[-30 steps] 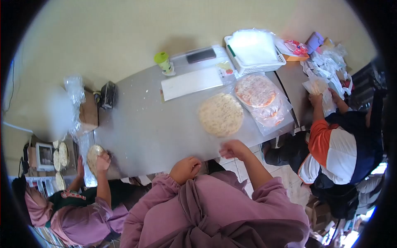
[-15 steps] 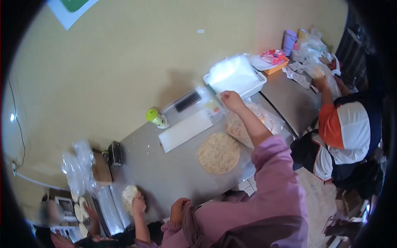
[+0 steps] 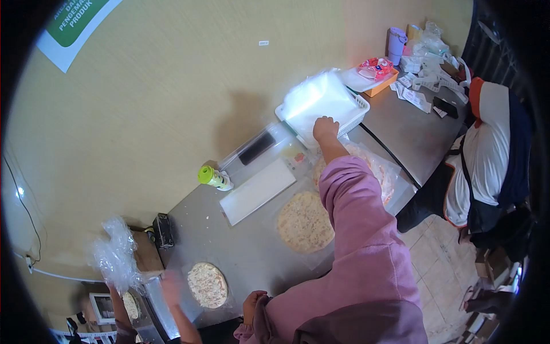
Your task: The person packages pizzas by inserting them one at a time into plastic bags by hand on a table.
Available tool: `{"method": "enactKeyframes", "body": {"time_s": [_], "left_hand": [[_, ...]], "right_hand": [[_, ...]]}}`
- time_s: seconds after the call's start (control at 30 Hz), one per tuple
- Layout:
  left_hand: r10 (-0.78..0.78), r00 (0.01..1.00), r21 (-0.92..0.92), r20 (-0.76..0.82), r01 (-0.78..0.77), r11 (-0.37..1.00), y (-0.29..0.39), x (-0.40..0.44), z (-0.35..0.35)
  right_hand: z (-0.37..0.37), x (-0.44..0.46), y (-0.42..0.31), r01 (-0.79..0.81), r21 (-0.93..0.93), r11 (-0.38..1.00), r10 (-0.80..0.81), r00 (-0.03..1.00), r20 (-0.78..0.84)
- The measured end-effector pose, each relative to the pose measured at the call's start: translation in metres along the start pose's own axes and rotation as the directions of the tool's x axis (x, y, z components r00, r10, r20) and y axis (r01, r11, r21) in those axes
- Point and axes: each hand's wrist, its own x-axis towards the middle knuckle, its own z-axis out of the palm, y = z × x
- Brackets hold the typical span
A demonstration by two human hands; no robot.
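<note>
My right hand (image 3: 326,128) is closed over the near edge of a stack of clear plastic bags (image 3: 315,97) in a white basket (image 3: 361,110). What its fingers pinch, if anything, is hidden. My left hand (image 3: 252,307) stays close to my body at the table's front edge, fingers curled; I cannot see inside it. A round flat pizza (image 3: 305,222) lies on the steel table (image 3: 240,241) left of my right forearm. More pizzas in clear plastic (image 3: 375,166) lie partly behind that forearm. Left of my left hand is a topped pizza (image 3: 207,285).
A white board (image 3: 258,192), a dark phone (image 3: 256,148) and a green-lidded container (image 3: 215,178) stand along the wall side. At left, another person's blurred hand (image 3: 171,286) is near crumpled plastic (image 3: 117,252). Another person (image 3: 487,155) stands at right beside an orange box (image 3: 381,83).
My right hand has moved slightly right, farther over the bag stack. At left, the other person's hand has let go of the topped pizza, which now lies flat. The person at right has shifted away.
</note>
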Motion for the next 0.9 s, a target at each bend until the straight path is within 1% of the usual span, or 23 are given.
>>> {"method": "enactKeyframes", "body": {"time_s": [0.03, 0.07, 0.13, 0.17, 0.2, 0.23, 0.27, 0.33, 0.37, 0.4, 0.43, 0.47, 0.5, 0.53, 0.57, 0.6, 0.63, 0.67, 0.7, 0.77, 0.8, 0.87, 0.9], "left_hand": [[-0.009, 1.0, 0.102, 0.027, 0.006, 0.995, 0.005, -0.002, -0.003], [-0.02, 0.998, 0.203, 0.053, 0.009, 0.979, 0.013, 0.002, 0.012], [-0.047, 0.994, 0.396, 0.103, 0.003, 0.918, 0.028, 0.005, 0.024], [-0.065, 0.99, 0.487, 0.126, -0.005, 0.873, 0.032, 0.004, 0.033], [-0.083, 0.985, 0.573, 0.148, -0.017, 0.82, 0.036, 0.002, 0.038], [-0.082, 0.984, 0.573, 0.157, -0.023, 0.82, 0.038, 0.002, 0.04], [-0.054, 0.982, 0.627, 0.179, -0.071, 0.776, 0.04, 0.003, 0.043], [0.0, 0.974, 0.722, 0.228, -0.169, 0.671, 0.041, 0.003, 0.046], [0.0, 0.972, 0.72, 0.236, -0.175, 0.672, 0.036, 0.008, 0.042], [-0.03, 0.976, 0.605, 0.217, -0.111, 0.788, 0.026, 0.016, 0.033], [-0.063, 0.977, 0.472, 0.202, -0.041, 0.881, 0.02, 0.019, 0.028], [-0.061, 0.977, 0.469, 0.207, -0.044, 0.882, 0.027, 0.015, 0.036], [0.017, 0.978, 0.387, 0.21, -0.099, 0.917, 0.044, 0.008, 0.052], [0.098, 0.974, 0.302, 0.205, -0.159, 0.94, 0.054, 0.004, 0.061], [0.104, 0.973, 0.298, 0.206, -0.164, 0.941, 0.056, 0.004, 0.06], [0.095, 0.973, 0.057, 0.21, -0.109, 0.992, 0.058, 0.005, 0.057], [0.086, 0.973, -0.187, 0.214, -0.046, 0.981, 0.06, 0.005, 0.051], [0.073, 0.933, -0.216, 0.352, 0.005, 0.976, 0.059, 0.008, 0.04], [0.077, 0.937, -0.22, 0.34, 0.0, 0.975, 0.056, 0.008, 0.033], [0.086, 0.883, -0.479, 0.461, 0.167, 0.862, 0.057, 0.004, 0.025], [0.094, 0.89, -0.487, 0.446, 0.153, 0.86, 0.06, -0.002, 0.025], [0.207, 0.85, -0.526, 0.485, 0.094, 0.845, 0.065, -0.015, 0.028], [0.216, 0.855, -0.536, 0.471, 0.083, 0.84, 0.064, -0.016, 0.023]], "right_hand": [[-0.002, 0.0, 0.002, -0.014, 0.029, 0.999, 0.015, 0.999, -0.047], [-0.002, 0.0, 0.005, -0.019, 0.03, 0.999, 0.02, 0.999, -0.049], [0.001, 0.004, 0.013, -0.031, 0.258, 0.966, 0.052, 0.996, -0.072], [0.0, 0.002, 0.015, -0.037, 0.258, 0.965, 0.058, 0.995, -0.075], [-0.001, 0.002, 0.016, 0.018, 0.422, 0.907, 0.047, 0.989, -0.143], [-0.003, 0.001, 0.017, 0.085, 0.567, 0.819, 0.047, 0.976, -0.214], [-0.009, -0.006, 0.014, 0.082, 0.564, 0.821, 0.053, 0.974, -0.22], [-0.024, -0.04, 0.001, 0.307, 0.519, 0.798, -0.136, 0.93, -0.342], [-0.042, -0.067, -0.007, 0.217, 0.696, 0.684, -0.205, 0.973, -0.102], [-0.053, -0.096, -0.014, 0.072, 0.824, 0.563, -0.309, 0.942, 0.129], [-0.037, -0.115, -0.019, 0.517, 0.601, 0.609, -0.527, 0.831, -0.18], [-0.035, -0.143, -0.028, 0.618, 0.565, 0.547, -0.669, 0.728, -0.148], [-0.026, -0.168, -0.037, 0.694, 0.597, 0.402, -0.814, 0.57, -0.114], [-0.046, -0.208, -0.043, 0.642, 0.707, 0.296, -0.877, 0.476, -0.065], [-0.036, -0.231, -0.052, 0.549, 0.817, 0.175, -0.952, 0.307, -0.002], [-0.04, -0.261, -0.055, 0.489, 0.87, 0.061, -0.981, 0.189, -0.037], [-0.052, -0.284, -0.06, 0.402, 0.915, 0.031, -0.995, 0.096, -0.009], [-0.063, -0.303, -0.064, 0.304, 0.953, 0.009, -1.0, -0.003, 0.01], [-0.067, -0.316, -0.066, 0.3, 0.954, 0.003, -1.0, -0.016, 0.008], [-0.07, -0.336, -0.071, 0.0, 1.0, 0.016, -0.999, -0.052, 0.016], [-0.068, -0.339, -0.071, -0.004, 1.0, 0.013, -0.997, -0.07, 0.013], [-0.064, -0.334, -0.064, -0.06, 0.997, -0.044, -0.989, 0.143, -0.035], [-0.063, -0.334, -0.059, -0.152, 0.988, 0.008, -0.972, 0.229, 0.043]]}}
